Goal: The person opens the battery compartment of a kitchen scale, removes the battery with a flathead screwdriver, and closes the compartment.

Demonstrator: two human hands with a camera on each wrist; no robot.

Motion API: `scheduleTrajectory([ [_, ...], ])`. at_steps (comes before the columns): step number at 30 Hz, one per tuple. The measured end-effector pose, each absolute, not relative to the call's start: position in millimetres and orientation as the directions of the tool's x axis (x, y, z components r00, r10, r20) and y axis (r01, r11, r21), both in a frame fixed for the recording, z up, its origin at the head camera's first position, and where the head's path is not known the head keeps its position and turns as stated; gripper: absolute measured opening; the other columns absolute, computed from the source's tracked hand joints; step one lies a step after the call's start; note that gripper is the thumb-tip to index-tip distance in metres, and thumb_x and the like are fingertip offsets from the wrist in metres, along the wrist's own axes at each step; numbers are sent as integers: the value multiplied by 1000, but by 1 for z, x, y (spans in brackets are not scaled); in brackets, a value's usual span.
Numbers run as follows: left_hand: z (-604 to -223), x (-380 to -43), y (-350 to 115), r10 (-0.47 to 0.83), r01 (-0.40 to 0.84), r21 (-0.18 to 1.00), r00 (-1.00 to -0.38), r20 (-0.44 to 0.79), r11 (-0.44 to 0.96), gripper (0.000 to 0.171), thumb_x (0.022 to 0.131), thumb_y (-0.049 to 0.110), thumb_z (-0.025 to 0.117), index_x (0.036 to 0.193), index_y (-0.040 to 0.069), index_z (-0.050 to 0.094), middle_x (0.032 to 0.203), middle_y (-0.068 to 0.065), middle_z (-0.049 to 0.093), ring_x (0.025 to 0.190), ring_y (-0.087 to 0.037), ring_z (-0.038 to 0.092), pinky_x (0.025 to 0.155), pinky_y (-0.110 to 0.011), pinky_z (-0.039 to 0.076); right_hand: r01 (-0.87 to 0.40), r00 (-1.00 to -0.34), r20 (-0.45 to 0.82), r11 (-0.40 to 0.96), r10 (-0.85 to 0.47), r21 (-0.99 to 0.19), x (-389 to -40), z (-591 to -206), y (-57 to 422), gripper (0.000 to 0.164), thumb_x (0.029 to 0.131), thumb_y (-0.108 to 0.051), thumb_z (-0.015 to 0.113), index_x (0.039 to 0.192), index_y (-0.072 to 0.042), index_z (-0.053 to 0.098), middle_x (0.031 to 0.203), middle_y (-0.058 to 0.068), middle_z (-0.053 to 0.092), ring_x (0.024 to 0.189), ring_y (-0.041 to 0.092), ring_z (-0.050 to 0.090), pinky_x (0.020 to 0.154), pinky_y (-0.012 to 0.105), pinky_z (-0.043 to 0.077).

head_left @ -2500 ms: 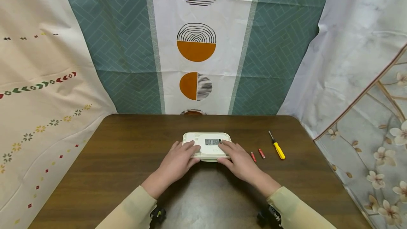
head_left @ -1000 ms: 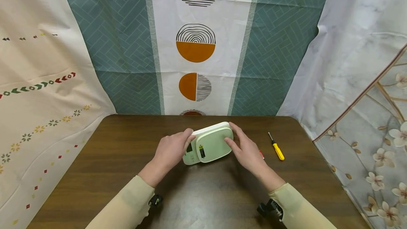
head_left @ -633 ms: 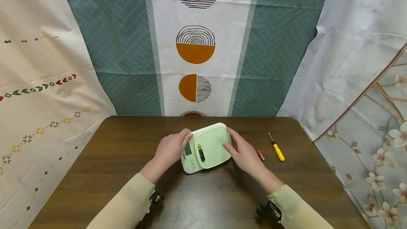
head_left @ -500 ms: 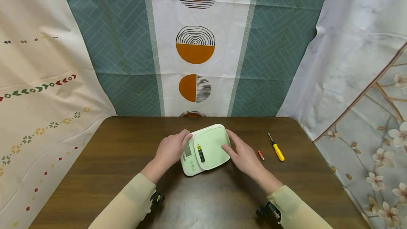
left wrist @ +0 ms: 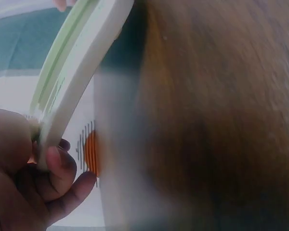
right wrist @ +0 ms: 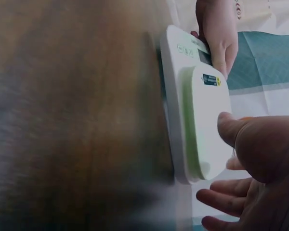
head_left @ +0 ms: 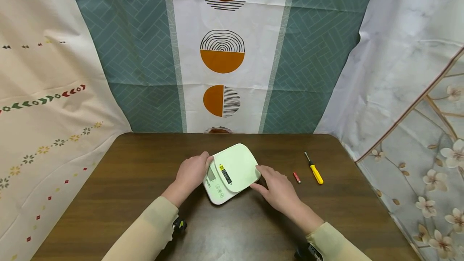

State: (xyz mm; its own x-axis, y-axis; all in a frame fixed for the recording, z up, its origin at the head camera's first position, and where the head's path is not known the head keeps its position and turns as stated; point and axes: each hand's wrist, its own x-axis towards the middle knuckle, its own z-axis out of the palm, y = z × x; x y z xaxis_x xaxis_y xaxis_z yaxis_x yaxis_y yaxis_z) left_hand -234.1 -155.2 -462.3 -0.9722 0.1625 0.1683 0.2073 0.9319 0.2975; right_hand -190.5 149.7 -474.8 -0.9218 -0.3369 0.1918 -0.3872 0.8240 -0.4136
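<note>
A pale green and white kitchen scale (head_left: 239, 168) is face up and turned at an angle, its display and buttons toward the left. My left hand (head_left: 191, 175) grips its left end; in the left wrist view the thumb lies on top and curled fingers (left wrist: 62, 168) come under the white edge of the scale (left wrist: 79, 72), which stands off the table there. My right hand (head_left: 278, 188) is at the scale's right end with fingers loosely extended. In the right wrist view its thumb (right wrist: 231, 129) overlaps the weighing plate while the other fingers spread beyond the end.
To the right of my right hand lies a small red battery (head_left: 297, 177) on the brown wooden table (head_left: 145, 172). Farther right is a screwdriver (head_left: 316, 173) with a yellow handle. Patterned cloths (head_left: 145, 51) hang behind the table and at both sides.
The scale was underside up between both hands; it has been turned over to face up, then lowered and rotated. My right hand has eased from its far right corner toward me.
</note>
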Motion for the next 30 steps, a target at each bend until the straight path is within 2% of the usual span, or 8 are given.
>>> scheduleTrajectory([
  [3,-467,-236,-156,149,186,270,-977,152,945,30,118,33,56,112,6,67,76,-6,61,69,-25,59,67,-46,55,-381,-924,178,834,-338,-399,-184,-478,150,69,102,-42,82,158,-8,59,158,16,60,140,41,61,112,71,47],
  [8,-472,-239,-155,138,159,223,-984,109,962,33,118,34,56,114,5,71,89,-11,70,81,-31,69,73,-51,60,-408,-913,187,820,-363,-402,-180,-483,150,68,102,-39,82,156,-4,60,155,19,60,136,38,64,106,60,55],
  [13,-478,-241,-153,144,160,196,-985,95,967,34,117,34,57,112,4,72,94,-14,72,90,-36,73,76,-53,62,-398,-917,161,817,-365,-417,-182,-487,148,68,102,-40,82,155,-4,61,155,22,59,136,41,64,109,59,54],
  [19,-484,-241,-152,142,156,189,-986,87,969,34,118,32,56,113,3,74,92,-13,69,87,-33,71,77,-52,61,-365,-928,100,815,-360,-451,-185,-485,143,70,103,-43,80,156,-3,60,160,26,54,142,45,59,113,62,50],
  [26,-487,-238,-151,162,182,171,-979,123,968,21,114,26,64,117,6,72,93,-16,65,78,-33,67,68,-50,59,-338,-937,100,798,-335,-499,-191,-482,139,67,104,-42,79,154,-1,61,164,28,50,147,46,55,115,62,48],
  [30,-485,-233,-150,166,182,167,-980,105,969,25,113,25,66,124,3,72,102,-20,67,81,-34,69,71,-51,61,-311,-945,86,793,-314,-525,-193,-483,138,69,104,-43,79,155,0,60,167,28,46,148,45,54,116,62,48],
])
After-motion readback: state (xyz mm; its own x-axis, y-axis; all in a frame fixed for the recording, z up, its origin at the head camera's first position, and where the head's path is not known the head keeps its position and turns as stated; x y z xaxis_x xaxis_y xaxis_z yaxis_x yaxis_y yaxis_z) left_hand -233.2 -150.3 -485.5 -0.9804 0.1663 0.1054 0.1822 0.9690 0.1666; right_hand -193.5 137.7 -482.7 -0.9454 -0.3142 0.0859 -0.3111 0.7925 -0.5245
